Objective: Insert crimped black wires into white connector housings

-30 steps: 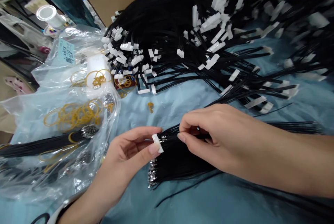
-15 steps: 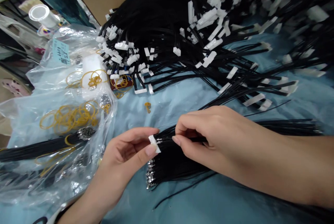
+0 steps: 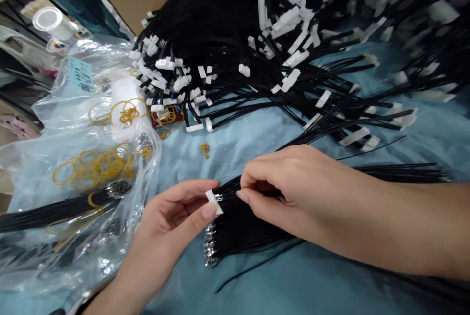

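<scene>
Left hand (image 3: 172,217) pinches a white connector housing (image 3: 214,202) between thumb and forefinger; right hand (image 3: 290,182) grips black crimped wires (image 3: 253,222) just beside it, their terminals at the housing's mouth. A tilted housing could bend a terminal. Beyond the grip lie finished wire harnesses (image 3: 257,55); to its left, rubber bands (image 3: 91,168).

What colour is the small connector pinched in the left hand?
White; the connector shows clearly in the head view, between the left hand's fingertips.

The wires (image 3: 253,227) are black with silver tips, and the plug (image 3: 213,202) is white. The surface (image 3: 257,133) is pale blue; the rubber bands (image 3: 91,168) are yellow.
</scene>
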Motion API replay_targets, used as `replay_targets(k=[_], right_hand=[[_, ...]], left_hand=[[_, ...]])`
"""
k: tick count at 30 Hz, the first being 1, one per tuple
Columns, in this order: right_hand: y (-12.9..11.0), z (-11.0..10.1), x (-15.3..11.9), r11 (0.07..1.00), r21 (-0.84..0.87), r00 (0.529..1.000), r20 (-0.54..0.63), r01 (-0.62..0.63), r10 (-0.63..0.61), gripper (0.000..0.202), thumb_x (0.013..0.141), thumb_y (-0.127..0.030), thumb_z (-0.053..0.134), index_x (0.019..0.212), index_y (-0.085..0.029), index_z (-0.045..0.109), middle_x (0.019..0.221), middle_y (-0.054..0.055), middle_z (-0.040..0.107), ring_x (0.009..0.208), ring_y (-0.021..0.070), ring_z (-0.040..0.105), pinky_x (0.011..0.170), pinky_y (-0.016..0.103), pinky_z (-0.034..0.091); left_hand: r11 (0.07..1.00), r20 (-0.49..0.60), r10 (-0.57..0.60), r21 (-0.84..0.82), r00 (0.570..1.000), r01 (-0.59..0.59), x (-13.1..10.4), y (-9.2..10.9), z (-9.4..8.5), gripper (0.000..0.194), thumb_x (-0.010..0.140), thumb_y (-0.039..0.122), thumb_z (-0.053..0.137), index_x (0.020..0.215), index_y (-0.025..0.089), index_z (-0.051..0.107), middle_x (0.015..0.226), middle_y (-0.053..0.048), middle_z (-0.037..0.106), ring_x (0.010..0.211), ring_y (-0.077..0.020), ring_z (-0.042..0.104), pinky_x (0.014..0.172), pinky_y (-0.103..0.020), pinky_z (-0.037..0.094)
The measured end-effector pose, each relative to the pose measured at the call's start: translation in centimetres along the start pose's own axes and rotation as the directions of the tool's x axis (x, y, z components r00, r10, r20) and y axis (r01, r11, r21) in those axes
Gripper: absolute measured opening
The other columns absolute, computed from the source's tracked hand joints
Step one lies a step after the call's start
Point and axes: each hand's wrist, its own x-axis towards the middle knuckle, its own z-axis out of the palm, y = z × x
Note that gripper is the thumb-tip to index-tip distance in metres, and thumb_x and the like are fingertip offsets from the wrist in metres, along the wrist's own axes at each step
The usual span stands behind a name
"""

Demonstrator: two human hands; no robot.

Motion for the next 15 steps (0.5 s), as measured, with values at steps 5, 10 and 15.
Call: replay_targets(k=[5, 10, 15], right_hand=[[0.08, 0.0, 0.05, 1.0, -0.011, 1.0, 0.014, 0.005, -0.005, 0.028, 0.092, -0.023, 0.044, 0.065, -0.017, 0.051, 0.057, -0.004, 0.051, 0.049, 0.008, 0.042, 0.047, 0.028, 0.023], [0.05, 0.21, 0.14, 0.999, -0.026, 1.0, 0.007, 0.023, -0.023, 0.028, 0.091, -0.021, 0.044, 0.064, -0.017, 0.049, 0.057, -0.004, 0.05, 0.049, 0.0077, 0.041, 0.047, 0.028, 0.023], [-0.14, 0.01, 0.35, 0.998, -0.039, 0.998, 0.038, 0.045, -0.044, 0.028, 0.091, -0.019, 0.044, 0.063, -0.016, 0.049, 0.056, -0.004, 0.049, 0.049, 0.0079, 0.042, 0.047, 0.028, 0.022]], left_hand=[[0.999, -0.001, 0.037, 0.024, 0.999, -0.037, 0.04, -0.14, 0.05, 0.018, 0.071, 0.028, 0.079, 0.087, 0.035, 0.075, 0.079, 0.01, 0.077, 0.073, -0.0049, 0.068, 0.063, -0.002, 0.052], [0.994, -0.033, 0.062, 0.092, 0.998, -0.059, -0.11, -0.32, -0.12, 0.019, 0.072, 0.03, 0.078, 0.089, 0.038, 0.074, 0.081, 0.012, 0.077, 0.074, -0.004, 0.068, 0.066, -0.002, 0.051], [0.989, -0.044, 0.085, 0.129, 0.995, -0.079, -0.15, -0.18, 0.03, 0.018, 0.073, 0.03, 0.077, 0.088, 0.038, 0.074, 0.083, 0.012, 0.077, 0.075, -0.0039, 0.069, 0.067, -0.002, 0.051]])
